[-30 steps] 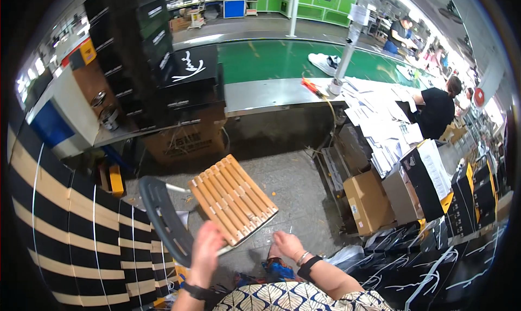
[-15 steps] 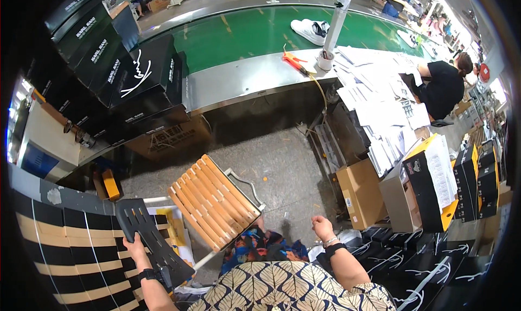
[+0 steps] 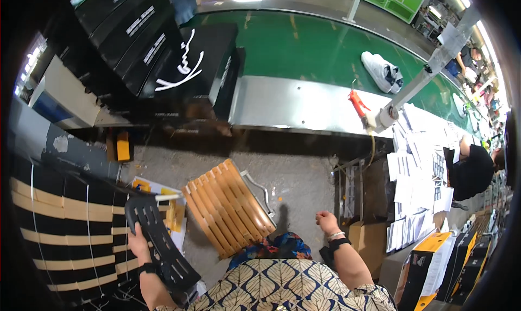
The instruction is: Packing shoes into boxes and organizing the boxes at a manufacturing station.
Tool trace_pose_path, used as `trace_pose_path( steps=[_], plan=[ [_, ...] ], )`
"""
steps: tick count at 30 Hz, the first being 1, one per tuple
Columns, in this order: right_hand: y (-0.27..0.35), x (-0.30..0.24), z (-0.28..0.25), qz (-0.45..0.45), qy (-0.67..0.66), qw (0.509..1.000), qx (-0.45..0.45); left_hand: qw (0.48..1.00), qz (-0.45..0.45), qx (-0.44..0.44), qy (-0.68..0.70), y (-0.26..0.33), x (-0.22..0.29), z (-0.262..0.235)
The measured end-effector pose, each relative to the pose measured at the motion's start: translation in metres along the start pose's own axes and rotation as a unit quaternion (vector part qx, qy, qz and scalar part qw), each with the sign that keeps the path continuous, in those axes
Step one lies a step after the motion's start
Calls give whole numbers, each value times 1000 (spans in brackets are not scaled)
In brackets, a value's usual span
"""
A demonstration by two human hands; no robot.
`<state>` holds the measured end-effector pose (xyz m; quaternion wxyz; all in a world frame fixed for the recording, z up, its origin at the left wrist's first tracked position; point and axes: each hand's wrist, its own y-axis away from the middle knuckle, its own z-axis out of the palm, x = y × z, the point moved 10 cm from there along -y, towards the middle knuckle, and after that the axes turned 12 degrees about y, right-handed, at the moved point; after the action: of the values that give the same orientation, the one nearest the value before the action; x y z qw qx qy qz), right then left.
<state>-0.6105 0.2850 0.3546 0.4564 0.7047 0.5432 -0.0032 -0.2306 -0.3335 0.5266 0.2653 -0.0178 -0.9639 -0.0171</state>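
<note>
A chair with a wooden slatted seat (image 3: 225, 205) and a metal tube frame stands tilted in front of me. My left hand (image 3: 139, 243) grips the edge of its black slotted backrest (image 3: 161, 246), with the thumb on top and the other fingers hidden behind it. My right hand (image 3: 326, 222) hangs in the air to the right of the seat, its fingers curled in and nothing visible in them. A band and a bracelet circle the right wrist.
A green conveyor belt (image 3: 304, 50) with white shoes (image 3: 381, 72) runs behind a metal ledge (image 3: 293, 102). Black boxes (image 3: 179, 67) are stacked at the left. Papers (image 3: 418, 175) cover the right bench, where another person (image 3: 469, 170) is. Strapped cartons (image 3: 65, 229) stand at the near left.
My view has turned to the right and come nearer the belt. The chair has moved along with my left hand, which keeps its grip; my right hand stays curled.
</note>
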Motion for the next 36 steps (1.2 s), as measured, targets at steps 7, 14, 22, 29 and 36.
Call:
trace_pose_path(
  steps=[7,14,22,29,36],
  plan=[
    [-55,-55,-6,-45,-58,991,-109,997,-39,42,49,33,16,3],
    [-156,13,-102,-5,32,998,-55,990,-92,61,85,60,-10,11],
    [-235,39,-195,-4,-3,1000,-12,974,-169,149,-7,152,55,14],
    [-259,-22,-138,-140,130,966,-172,938,-266,162,-153,194,125,45],
    [-203,-162,-105,-201,167,932,-250,938,335,93,17,171,432,73]
  ],
)
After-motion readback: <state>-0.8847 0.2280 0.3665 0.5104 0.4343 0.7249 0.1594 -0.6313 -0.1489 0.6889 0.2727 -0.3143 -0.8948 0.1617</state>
